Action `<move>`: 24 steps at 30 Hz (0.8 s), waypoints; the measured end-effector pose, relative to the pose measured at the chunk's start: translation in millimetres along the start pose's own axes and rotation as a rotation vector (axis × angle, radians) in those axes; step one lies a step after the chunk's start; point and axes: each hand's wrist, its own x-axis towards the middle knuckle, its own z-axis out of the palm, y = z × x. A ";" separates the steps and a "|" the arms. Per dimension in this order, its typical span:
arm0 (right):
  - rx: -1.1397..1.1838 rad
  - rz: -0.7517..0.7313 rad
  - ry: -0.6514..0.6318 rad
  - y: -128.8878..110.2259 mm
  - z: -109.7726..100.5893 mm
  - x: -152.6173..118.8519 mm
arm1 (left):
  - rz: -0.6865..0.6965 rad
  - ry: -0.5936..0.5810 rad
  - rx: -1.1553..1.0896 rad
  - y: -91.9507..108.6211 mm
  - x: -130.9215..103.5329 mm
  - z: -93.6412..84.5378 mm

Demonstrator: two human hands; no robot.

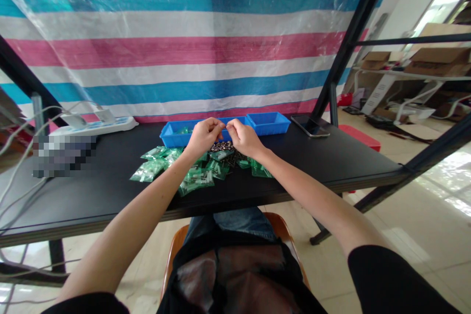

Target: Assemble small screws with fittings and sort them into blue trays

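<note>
While the left hand [203,136] and right hand [243,138] are hovering close together near small metal pieces [222,146], both curling into pinches, anything grasped impossible to tell, green packets [196,181] are lying around the pieces on a black table [121,191], blue trays [273,129] standing just behind.

- pretty clearly some small workshop
- black bench [117,176] with blue bins [272,129], small metal parts [221,146] and green baggies [196,181]
- striped tarp [184,51] hung behind it, cardboard boxes [437,62] off right
</note>
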 end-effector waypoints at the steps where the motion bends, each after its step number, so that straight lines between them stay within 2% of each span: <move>1: 0.015 -0.006 0.005 -0.1 0.0 -0.2 | 0.003 0.007 -0.004 -0.3 0.2 -0.4; 7: 0.028 -0.054 0.031 1.1 -0.5 -0.1 | -0.016 0.017 -0.006 -0.2 0.8 -2.8; 18: 0.012 -0.001 -0.017 -3.2 -2.2 -0.6 | 0.011 0.024 0.079 1.9 -0.8 1.9; 24: 0.062 -0.028 0.009 -0.4 0.0 -0.9 | -0.004 0.040 0.065 -2.1 -0.2 1.1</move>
